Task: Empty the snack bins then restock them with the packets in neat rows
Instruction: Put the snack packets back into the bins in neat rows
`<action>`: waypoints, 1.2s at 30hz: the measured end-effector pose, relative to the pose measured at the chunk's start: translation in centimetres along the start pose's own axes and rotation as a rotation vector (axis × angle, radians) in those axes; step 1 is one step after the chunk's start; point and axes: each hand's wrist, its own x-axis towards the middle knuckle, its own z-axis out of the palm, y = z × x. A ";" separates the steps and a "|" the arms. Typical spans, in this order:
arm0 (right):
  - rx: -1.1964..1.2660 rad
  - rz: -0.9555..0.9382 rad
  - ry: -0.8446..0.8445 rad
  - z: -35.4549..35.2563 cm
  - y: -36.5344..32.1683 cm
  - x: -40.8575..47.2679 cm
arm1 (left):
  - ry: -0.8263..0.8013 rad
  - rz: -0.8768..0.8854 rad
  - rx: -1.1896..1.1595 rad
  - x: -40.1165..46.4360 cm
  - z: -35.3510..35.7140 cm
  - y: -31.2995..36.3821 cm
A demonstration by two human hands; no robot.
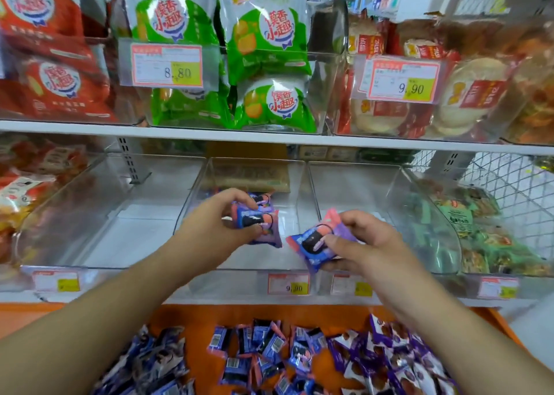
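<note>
My left hand (215,214) grips a small stack of pink-and-blue snack packets (260,223) inside the middle clear bin (198,181) on the lower shelf. My right hand (362,241) pinches another pink-and-blue packet (311,244) just above the bin's front edge, a little right of the stack. The clear bin to the left (99,190) and the one to the right (353,184) hold nothing that I can see. Many loose blue, pink and purple packets (269,352) lie heaped on an orange surface (192,316) below the shelf.
The upper shelf carries bins of red packets (54,73), green packets (263,37) and cracker packs (467,94), with price tags 8.80 and 9.90. Full bins of other snacks flank the lower row at far left (24,190) and far right (479,232). Price labels line the shelf front.
</note>
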 end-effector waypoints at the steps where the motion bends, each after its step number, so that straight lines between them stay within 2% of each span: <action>1: 0.020 -0.007 0.029 -0.6 0.0 0.5 | 0.005 0.012 0.077 1.9 0.8 -0.4; 4: 0.088 -0.010 0.098 -1.9 0.6 1.7 | 0.014 0.055 0.278 7.1 3.8 -1.2; 8: 0.133 0.020 0.153 -2.2 1.3 3.0 | 0.044 0.068 0.399 12.8 8.1 -3.2; 13: 0.156 0.029 0.138 -2.8 2.2 4.0 | 0.077 0.089 0.368 18.0 11.2 -7.2; 18: 0.177 0.038 0.145 -3.1 2.5 3.9 | 0.228 0.255 0.662 19.8 11.4 -8.7; 23: 0.167 0.040 0.135 -3.0 2.2 3.6 | 0.275 0.314 0.856 19.8 11.3 -8.5; 30: 0.192 0.054 0.174 -2.6 1.8 3.3 | 0.127 0.227 0.733 19.8 11.2 -8.0; 36: 0.186 0.069 0.178 -2.9 1.9 3.3 | 0.140 0.256 0.710 19.8 10.9 -9.2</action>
